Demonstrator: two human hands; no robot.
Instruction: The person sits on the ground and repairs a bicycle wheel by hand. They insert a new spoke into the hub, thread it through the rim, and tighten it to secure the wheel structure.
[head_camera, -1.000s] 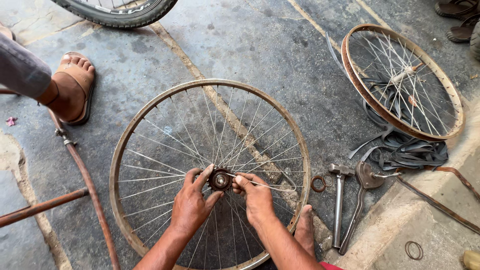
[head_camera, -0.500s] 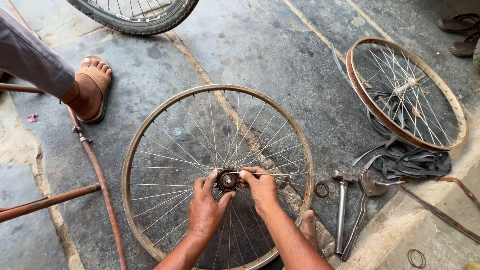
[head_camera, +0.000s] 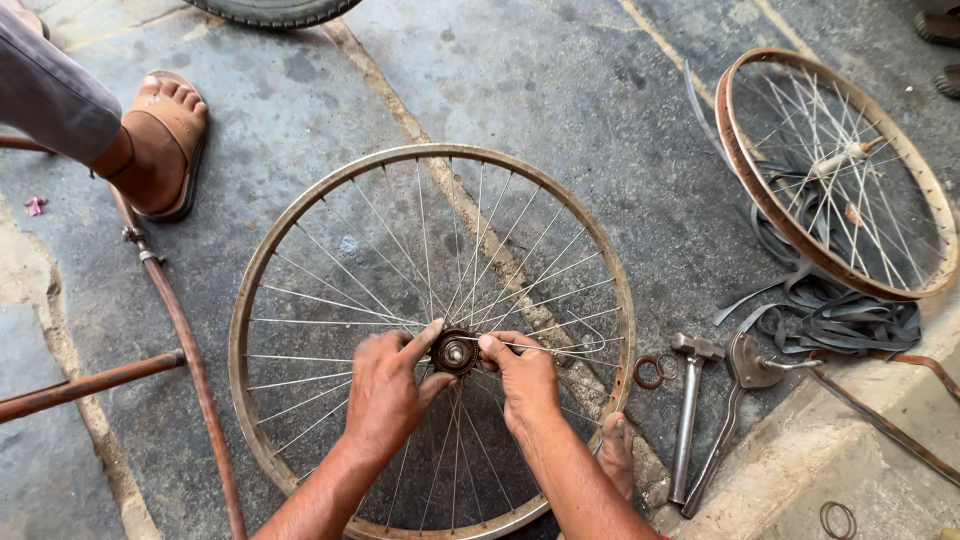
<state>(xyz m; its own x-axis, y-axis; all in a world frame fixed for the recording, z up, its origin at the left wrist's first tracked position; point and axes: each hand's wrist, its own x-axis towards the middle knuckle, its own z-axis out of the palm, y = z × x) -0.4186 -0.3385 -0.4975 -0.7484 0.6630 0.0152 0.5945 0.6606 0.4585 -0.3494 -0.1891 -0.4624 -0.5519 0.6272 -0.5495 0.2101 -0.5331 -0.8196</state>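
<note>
Pinching the hub (head_camera: 455, 352) from both sides, I am working at the middle of the wheel (head_camera: 300, 215), which is lying flat on the rough grey concrete. My left hand (head_camera: 385, 390) is half curled, thumb and forefinger closing on the hub's dark, rusty round body. My right hand (head_camera: 522, 375) is doing the same from the other side, its fingertips pressing against the hub's edge (the palm is staying off the spokes). Thin steel spokes are fanning out under my wrists to a dull, worn metal rim, a full circle with no tyre.

Just to the right of the rim, two small rings (head_camera: 648, 372) are lying on the ground, rusty and round. Beside them a hammer (head_camera: 688, 420) with a long steel handle is resting, and next to it a flat spanner (head_camera: 738, 400). Farther right, a second wheel (head_camera: 790, 230) with a rust-brown rim is leaning over a heap of limp black rubber strips (head_camera: 850, 320). At the upper left another person's foot (head_camera: 165, 140) is standing in a tan sandal, near a rusty tube frame (head_camera: 175, 330).
</note>
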